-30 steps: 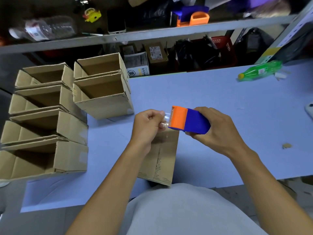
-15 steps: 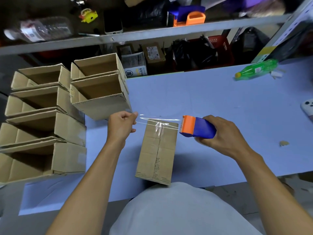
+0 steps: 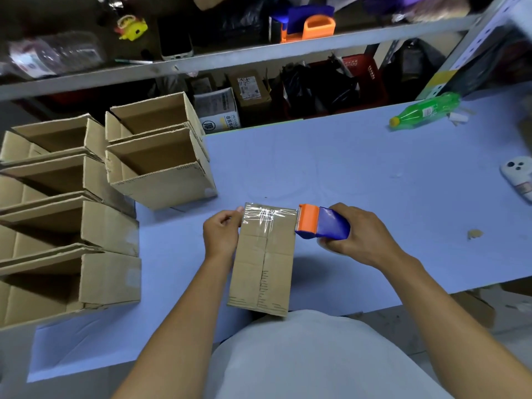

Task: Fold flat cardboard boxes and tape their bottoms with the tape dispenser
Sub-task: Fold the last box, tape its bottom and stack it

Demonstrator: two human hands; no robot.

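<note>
Left hand [image 3: 221,236] pinching clear shiny tape strip [image 3: 266,216], brown cardboard box [image 3: 263,263] between both hands, right hand [image 3: 358,234] gripping blue-and-orange plastic tape dispenser [image 3: 322,223]

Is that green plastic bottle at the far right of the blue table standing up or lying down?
Lying down: the green plastic bottle rests on its side on the blue table, yellow cap pointing left.

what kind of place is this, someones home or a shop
Most likely a small packing or shipping workroom, not a home. Rows of folded cardboard boxes stand on the blue work table, a tape dispenser is in use, and a cluttered metal shelf holds parcels and supplies.
</note>
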